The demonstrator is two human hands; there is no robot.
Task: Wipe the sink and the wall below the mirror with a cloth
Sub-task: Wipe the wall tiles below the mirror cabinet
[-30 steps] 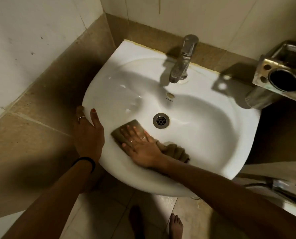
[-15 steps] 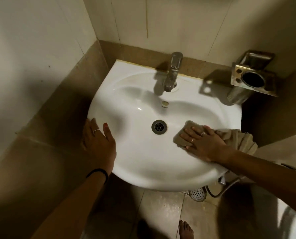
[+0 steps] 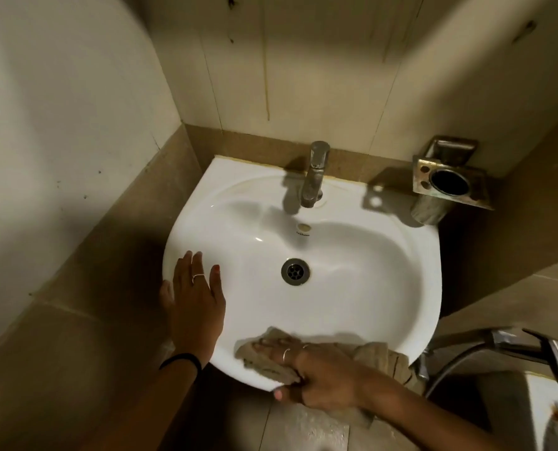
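Note:
A white ceramic sink (image 3: 352, 255) is fixed to the tiled wall (image 3: 303, 76), with a metal tap (image 3: 315, 174) at its back and a round drain (image 3: 295, 271) in the bowl. A brown cloth (image 3: 264, 358) lies over the sink's front rim. My right hand (image 3: 316, 372) presses it there, fingers flat on top and thumb under the rim's edge. My left hand (image 3: 196, 297) rests flat on the sink's left rim, fingers straight, holding nothing. No mirror is in view.
A metal holder with a round cup opening (image 3: 450, 180) is mounted on the wall right of the sink. A spray hose and its metal handle (image 3: 515, 349) hang at the lower right. A side wall (image 3: 59, 125) stands close on the left.
My right hand has slid the cloth from the bowl's right side to the front rim. The camera has tilted up, showing more wall. My left hand stays on the left rim.

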